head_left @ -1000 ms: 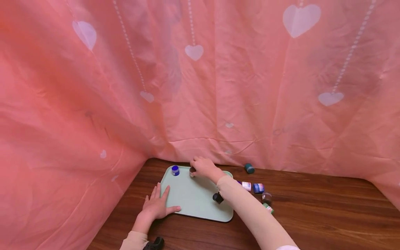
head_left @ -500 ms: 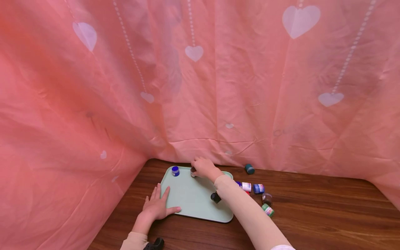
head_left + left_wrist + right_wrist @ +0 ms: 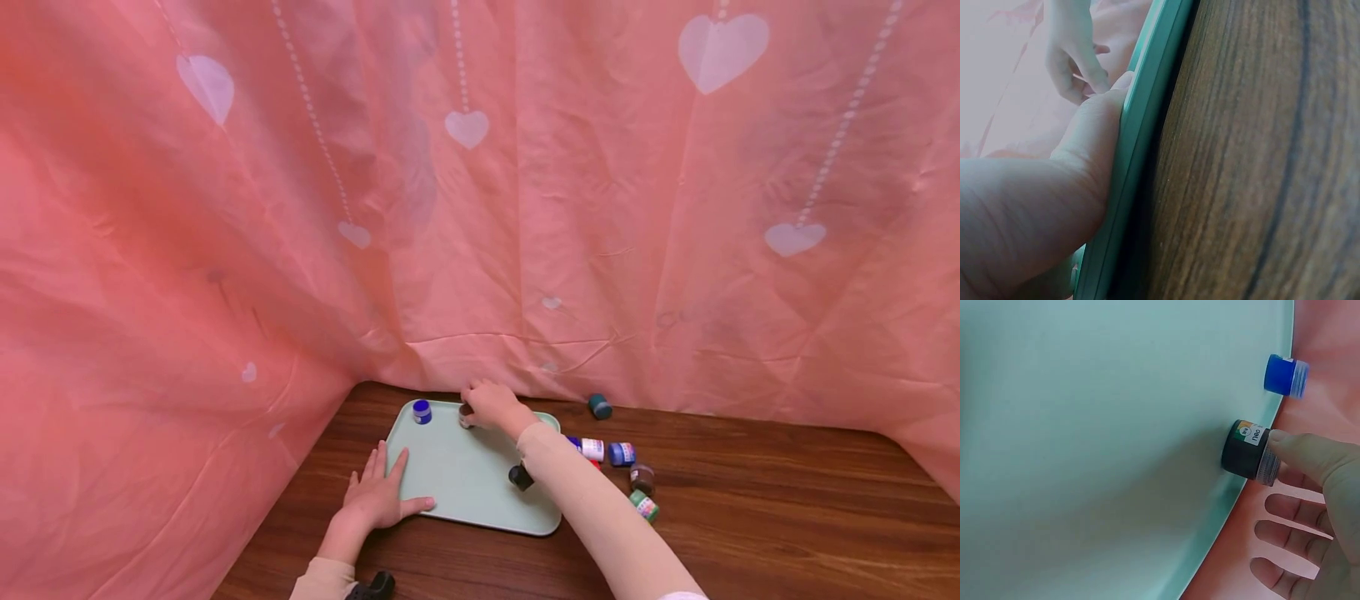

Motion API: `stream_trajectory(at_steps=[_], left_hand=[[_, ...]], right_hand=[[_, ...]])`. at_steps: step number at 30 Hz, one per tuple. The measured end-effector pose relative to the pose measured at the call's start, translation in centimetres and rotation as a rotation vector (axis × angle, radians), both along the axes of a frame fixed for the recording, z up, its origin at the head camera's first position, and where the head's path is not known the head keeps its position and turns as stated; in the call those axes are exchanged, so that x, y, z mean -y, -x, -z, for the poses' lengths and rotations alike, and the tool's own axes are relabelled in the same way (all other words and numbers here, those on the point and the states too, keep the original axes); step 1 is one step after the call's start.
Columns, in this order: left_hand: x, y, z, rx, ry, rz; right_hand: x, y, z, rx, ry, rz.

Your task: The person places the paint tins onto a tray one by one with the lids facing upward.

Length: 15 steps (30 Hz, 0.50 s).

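My right hand (image 3: 495, 406) is at the far side of the pale green tray (image 3: 465, 483), pinching a dark paint jar (image 3: 1244, 450) by its ribbed lid between thumb and index finger. The other fingers stay apart from it. The jar stands upright close to the tray's far rim, its label facing the wrist camera. Left of it stands a blue paint jar (image 3: 422, 412), also upright on the tray. My left hand (image 3: 373, 498) rests spread over the tray's near left corner, with its thumb (image 3: 1094, 125) along the rim.
Several paint jars lie right of the tray on the wooden table (image 3: 750, 500): a white one (image 3: 592, 450), a blue one (image 3: 622, 454), a brown one (image 3: 642, 478) and a green one (image 3: 644, 505). A teal jar (image 3: 600, 406) is near the pink curtain (image 3: 480, 275).
My right hand has shifted slightly to the right with the dark paint jar. The right forearm has moved a little, uncovering more of the green jar. My left hand has stayed in place.
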<state>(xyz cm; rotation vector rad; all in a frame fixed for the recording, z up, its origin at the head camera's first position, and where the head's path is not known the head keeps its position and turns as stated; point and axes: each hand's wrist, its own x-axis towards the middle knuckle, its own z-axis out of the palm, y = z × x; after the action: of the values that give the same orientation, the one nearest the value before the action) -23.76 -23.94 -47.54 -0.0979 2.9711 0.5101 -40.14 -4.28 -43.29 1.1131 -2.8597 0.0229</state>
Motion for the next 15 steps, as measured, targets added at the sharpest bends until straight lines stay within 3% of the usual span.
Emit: stream_trajectory(at_steps=[15], left_hand=[[0.0,0.0,0.1,-0.004,-0.004,-0.002]], right_hand=[[-2.2,-1.7,-1.6,-0.079,0.086,-0.087]])
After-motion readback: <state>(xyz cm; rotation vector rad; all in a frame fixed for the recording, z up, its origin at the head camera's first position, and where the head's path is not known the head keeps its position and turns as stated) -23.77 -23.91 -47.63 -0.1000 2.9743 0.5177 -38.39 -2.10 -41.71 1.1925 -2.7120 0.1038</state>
